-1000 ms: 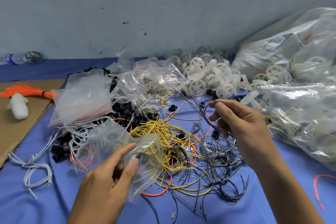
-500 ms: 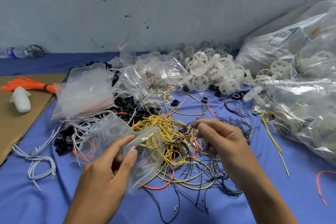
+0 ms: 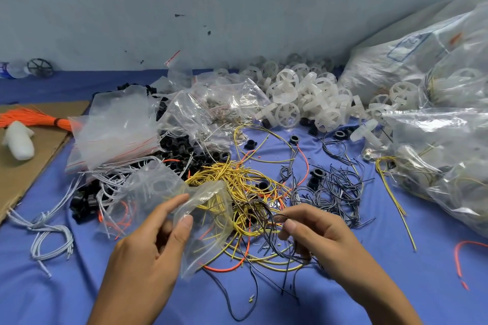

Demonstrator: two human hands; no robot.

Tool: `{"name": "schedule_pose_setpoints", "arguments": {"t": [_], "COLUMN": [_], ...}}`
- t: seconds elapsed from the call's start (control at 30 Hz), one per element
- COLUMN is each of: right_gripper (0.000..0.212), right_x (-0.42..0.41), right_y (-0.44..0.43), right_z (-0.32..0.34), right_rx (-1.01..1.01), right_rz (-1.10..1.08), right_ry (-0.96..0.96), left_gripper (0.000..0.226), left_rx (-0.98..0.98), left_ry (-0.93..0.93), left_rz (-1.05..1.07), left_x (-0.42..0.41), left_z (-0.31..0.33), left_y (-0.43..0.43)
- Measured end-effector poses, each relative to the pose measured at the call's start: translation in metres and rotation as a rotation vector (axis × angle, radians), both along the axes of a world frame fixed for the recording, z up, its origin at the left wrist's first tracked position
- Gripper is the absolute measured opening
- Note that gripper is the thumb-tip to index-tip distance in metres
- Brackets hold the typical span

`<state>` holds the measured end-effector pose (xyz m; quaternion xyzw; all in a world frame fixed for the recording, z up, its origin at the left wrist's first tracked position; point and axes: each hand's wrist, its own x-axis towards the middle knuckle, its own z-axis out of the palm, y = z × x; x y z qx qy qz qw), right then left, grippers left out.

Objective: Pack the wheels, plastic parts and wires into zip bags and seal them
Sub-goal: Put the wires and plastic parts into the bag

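left hand: nearest the camera, thumb and fingers pinching the crumpled upper edge of the zip bag, which hangs just above the blue cloth
right hand: level with it, thumb and forefinger closed on a small loop of dark wires, tails trailing down toward the camera
relation that counts: the bag lies straight to the left of the pinched loop, just beside it; the right hand carries the load and the left only presents the bag; the strands run roughly across the bag's edge, so I judge they want gathering and turning end-first before going in
yellow wires: tangled heap just behind both hands, partly seen through the bag's film
scattered wires: dark coils beyond the right hand, near but untouched
black plastic parts: piled farther back on the left, half under spare bags
wheels: white, heaped by the wall, well apart from both hands
hard to tell: whether the bag's mouth is open and which way it faces; whether anything is inside, since the yellow shows through; how many strands the right hand has; both forearms are cut off at the bottom edge
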<state>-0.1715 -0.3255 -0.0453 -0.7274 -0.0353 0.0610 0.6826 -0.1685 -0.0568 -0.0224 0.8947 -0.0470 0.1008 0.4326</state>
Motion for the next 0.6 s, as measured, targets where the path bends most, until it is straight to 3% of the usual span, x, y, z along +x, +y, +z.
{"name": "schedule_pose_setpoints", "arguments": {"t": [0.13, 0.4, 0.5, 0.6], "right_gripper": [0.018, 0.019, 0.022, 0.036], "right_x": [-0.011, 0.041, 0.074, 0.11], "right_y": [-0.014, -0.084, -0.116, -0.13], "right_z": [-0.005, 0.018, 0.032, 0.041], "right_rx": [-0.021, 0.048, 0.018, 0.117], "right_rz": [-0.024, -0.44, -0.457, -0.408], "right_ry": [0.006, -0.142, -0.154, -0.064], "left_gripper": [0.034, 0.034, 0.035, 0.032], "left_rx": [0.0, -0.011, -0.026, -0.027], "left_ry": [0.004, 0.014, 0.017, 0.013], "left_rz": [0.014, 0.015, 0.014, 0.013], "left_x": [-0.002, -0.003, -0.003, -0.003], "left_z": [-0.001, 0.001, 0.002, 0.003], "left_y": [0.0, 0.0, -0.001, -0.004]}}
